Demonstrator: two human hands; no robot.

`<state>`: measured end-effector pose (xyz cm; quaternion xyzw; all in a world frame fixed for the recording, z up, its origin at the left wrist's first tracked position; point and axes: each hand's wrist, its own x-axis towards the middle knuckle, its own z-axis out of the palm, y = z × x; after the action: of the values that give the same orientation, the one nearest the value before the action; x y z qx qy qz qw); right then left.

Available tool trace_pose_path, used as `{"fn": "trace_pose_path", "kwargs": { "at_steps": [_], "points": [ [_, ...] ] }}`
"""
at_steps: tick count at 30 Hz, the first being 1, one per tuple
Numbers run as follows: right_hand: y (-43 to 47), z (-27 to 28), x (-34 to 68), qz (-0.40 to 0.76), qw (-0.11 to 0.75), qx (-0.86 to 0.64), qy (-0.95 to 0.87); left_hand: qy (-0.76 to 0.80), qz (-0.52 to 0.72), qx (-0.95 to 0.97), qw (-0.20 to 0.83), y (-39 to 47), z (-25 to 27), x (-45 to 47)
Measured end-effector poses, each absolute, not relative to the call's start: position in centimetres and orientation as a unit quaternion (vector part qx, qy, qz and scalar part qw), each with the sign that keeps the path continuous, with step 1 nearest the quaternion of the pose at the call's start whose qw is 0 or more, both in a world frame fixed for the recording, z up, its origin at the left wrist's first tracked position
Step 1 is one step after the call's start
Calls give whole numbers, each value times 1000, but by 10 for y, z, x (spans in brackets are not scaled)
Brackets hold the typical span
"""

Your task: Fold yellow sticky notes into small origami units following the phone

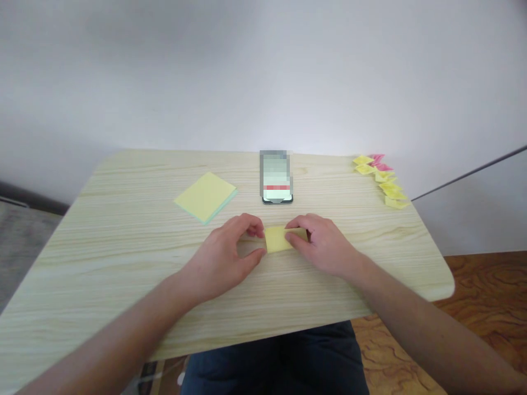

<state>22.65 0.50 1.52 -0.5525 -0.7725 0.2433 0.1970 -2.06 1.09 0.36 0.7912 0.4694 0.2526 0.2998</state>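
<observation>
A small yellow sheet of paper [275,240], folded into a rectangle, lies on the table in front of me. My left hand [224,255] is at its left end, thumb at the lower left corner and fingertips at the upper left corner, steadying that edge. From the other side my right hand [323,244] grips the paper, with the thumb on its face and the index finger at the upper edge. The right end of the sheet is partly hidden behind the right hand's fingers.
A stack of square paper [206,196], yellow over green, lies at left. A phone [277,175] with a blurred screen is at the table's back edge near the wall. Several folded yellow paper pieces [391,190] and a pink one [381,163] line the right side of the wooden table [123,247].
</observation>
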Motion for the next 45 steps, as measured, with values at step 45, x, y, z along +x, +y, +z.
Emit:
{"fn": "trace_pose_path", "kwargs": {
  "at_steps": [45],
  "points": [
    [3,3,212,167,239,-558,-777,286,220,915,181,11,6,-32]
  ]
}}
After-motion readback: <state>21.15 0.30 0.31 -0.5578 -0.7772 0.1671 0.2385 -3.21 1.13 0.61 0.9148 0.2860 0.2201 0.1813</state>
